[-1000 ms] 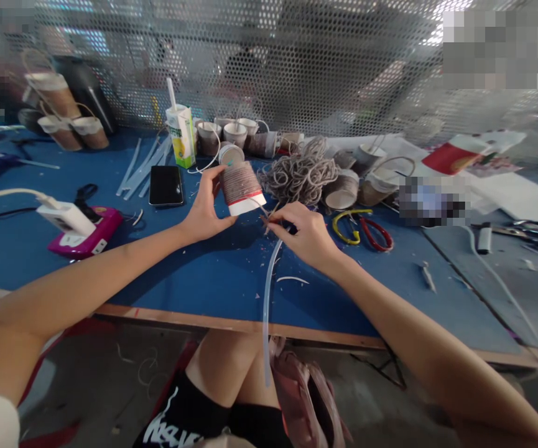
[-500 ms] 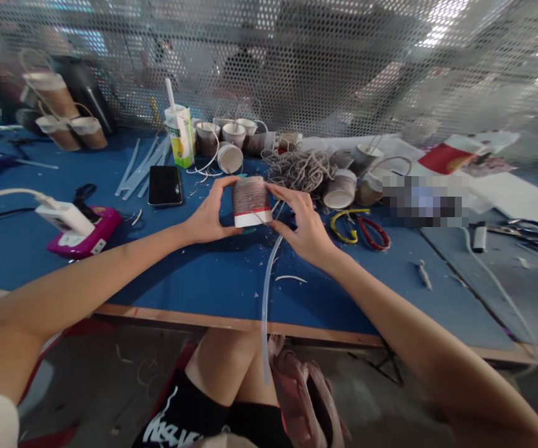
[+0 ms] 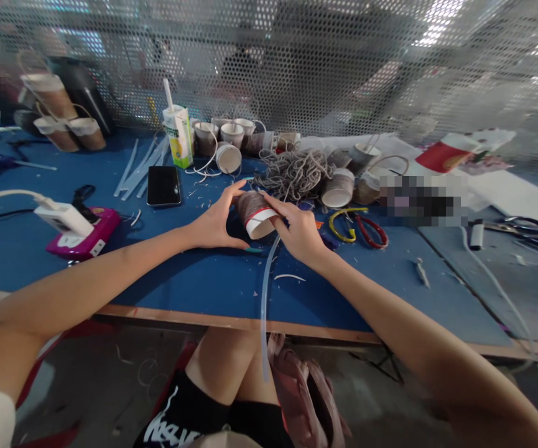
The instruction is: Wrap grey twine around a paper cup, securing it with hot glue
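Observation:
A paper cup point(image 3: 252, 208) wound with grey-brown cord, with a red band and a white rim, is tilted above the blue table, its mouth turned down toward me. My right hand point(image 3: 299, 229) grips it from the right; part of the rim is hidden behind the fingers. On the other side, my left hand point(image 3: 215, 219) is spread in a wide C, thumb and fingers apart. Its fingertips are close to the cup's upper left; contact there is hard to make out. A clear glue stick point(image 3: 265, 305) hangs over the table edge just below the cup.
Behind the cup lies a heap of grey cord point(image 3: 296, 174), with several cord-wrapped cups around it. A phone point(image 3: 164, 185), drink carton point(image 3: 178, 137) and purple power socket point(image 3: 84, 233) are at left. Yellow-and-red-handled pliers point(image 3: 374, 233) lie right. A perforated metal screen point(image 3: 296, 74) rises behind.
The cup has tipped and turned so its mouth faces more toward me. My left hand has loosened from its side and spread, while my right hand has shifted over the cup.

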`<state>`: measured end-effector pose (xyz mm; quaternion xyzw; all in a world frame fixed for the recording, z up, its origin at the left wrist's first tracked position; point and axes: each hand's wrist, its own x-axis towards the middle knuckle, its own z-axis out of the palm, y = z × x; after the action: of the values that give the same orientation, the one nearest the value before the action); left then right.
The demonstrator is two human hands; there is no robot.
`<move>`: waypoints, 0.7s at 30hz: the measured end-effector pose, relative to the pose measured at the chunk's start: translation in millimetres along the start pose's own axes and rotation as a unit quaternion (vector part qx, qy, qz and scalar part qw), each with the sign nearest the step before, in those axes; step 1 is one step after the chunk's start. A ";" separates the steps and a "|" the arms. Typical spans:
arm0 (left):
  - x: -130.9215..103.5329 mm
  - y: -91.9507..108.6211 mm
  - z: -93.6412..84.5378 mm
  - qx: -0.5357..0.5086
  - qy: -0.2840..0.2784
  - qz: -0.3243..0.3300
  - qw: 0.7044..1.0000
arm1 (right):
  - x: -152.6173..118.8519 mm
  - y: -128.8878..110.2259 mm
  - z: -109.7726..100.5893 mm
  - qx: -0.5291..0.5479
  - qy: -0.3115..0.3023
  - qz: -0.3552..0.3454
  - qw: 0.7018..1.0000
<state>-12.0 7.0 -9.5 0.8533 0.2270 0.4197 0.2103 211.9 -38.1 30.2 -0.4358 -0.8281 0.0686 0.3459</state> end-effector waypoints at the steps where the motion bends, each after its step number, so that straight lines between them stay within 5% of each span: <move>1: -0.3 0.6 1.1 0.006 0.007 -0.004 1.000 | -0.3 -1.4 0.3 0.003 -0.004 0.005 1.000; 7: 0.6 4.0 0.2 0.059 0.048 0.022 0.997 | -2.4 -6.7 0.3 0.108 -0.046 0.009 0.993; 11: 2.2 4.1 -5.6 0.140 0.095 0.049 0.984 | -3.3 0.1 1.1 0.188 -0.017 0.024 0.982; 17: 4.9 3.0 -12.3 0.274 0.178 0.089 0.941 | -0.1 0.5 -11.7 0.187 -0.022 0.088 0.978; 21: 4.2 3.3 -12.2 0.318 0.154 0.082 0.932 | 5.5 8.6 -29.3 0.140 0.051 0.033 0.988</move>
<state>-18.9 8.8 1.7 0.8163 0.3069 0.4676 -0.1445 234.2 -34.1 51.6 -0.4136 -0.7766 0.1727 0.4428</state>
